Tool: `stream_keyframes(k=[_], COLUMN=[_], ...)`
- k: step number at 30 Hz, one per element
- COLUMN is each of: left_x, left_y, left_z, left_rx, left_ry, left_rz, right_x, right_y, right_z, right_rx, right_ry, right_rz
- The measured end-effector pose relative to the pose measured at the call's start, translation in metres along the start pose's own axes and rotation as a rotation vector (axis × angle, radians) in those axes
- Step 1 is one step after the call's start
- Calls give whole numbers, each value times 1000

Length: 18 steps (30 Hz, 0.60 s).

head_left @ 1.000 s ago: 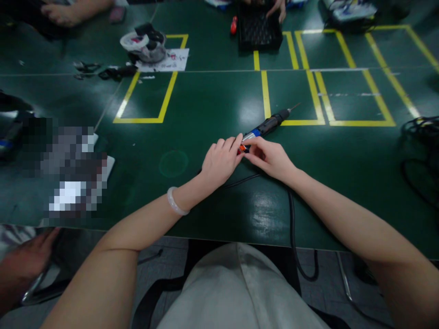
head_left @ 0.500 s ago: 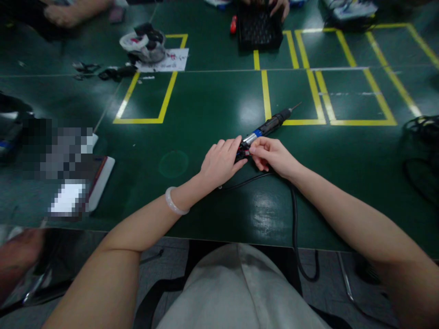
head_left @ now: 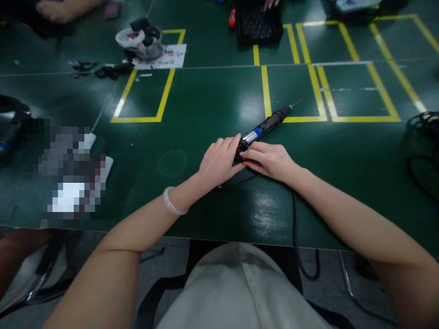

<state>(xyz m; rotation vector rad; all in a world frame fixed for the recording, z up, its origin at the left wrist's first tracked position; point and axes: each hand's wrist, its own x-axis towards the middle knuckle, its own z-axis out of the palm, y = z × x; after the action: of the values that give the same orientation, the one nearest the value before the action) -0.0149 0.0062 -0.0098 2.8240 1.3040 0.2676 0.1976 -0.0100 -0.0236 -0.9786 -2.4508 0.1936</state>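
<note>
An electric screwdriver (head_left: 259,129) lies slantwise on the green table, its long thin bit pointing to the upper right. Its mid-section shows a silver and blue cylinder, and small red parts show at its rear end. My left hand (head_left: 221,157) is closed around that rear end from the left, with a pale bangle on the wrist. From the right, my right hand (head_left: 269,157) reaches the same spot, fingertips pinched together by the red parts. What exactly they grip is hidden. A black cable (head_left: 295,224) runs under my right forearm and over the table edge.
Yellow tape outlines (head_left: 135,119) mark the table (head_left: 206,100). A black tray (head_left: 259,34) and a red-handled object (head_left: 232,18) lie at the back, near another person's fingers. A roll-like bundle (head_left: 140,41) rests on white paper. Coiled cables (head_left: 425,123) sit at the right.
My right hand has shifted slightly left and turned palm-down, its fingers closer to my left thumb. My left hand and the screwdriver stay nearly in place.
</note>
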Motion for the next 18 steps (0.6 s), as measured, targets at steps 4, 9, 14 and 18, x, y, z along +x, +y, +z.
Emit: stream_keyframes(k=[4,9,14,18], left_x=[0,1,3,5], left_y=[0,0,1,0], left_z=[1,1,-2,-3], left_rx=[-11,-7,-11,-21], left_ry=[11,3,-14,-19], left_rz=[-3,-11,-31,-52], right_x=[-1,0,0,-1], right_y=[1,-2,3,13], right_z=[-4,-5,-5,-6], right_rx=[-15,39,267,391], right_ry=[-7,18,103,207], right_rz=[-20,26,168,286])
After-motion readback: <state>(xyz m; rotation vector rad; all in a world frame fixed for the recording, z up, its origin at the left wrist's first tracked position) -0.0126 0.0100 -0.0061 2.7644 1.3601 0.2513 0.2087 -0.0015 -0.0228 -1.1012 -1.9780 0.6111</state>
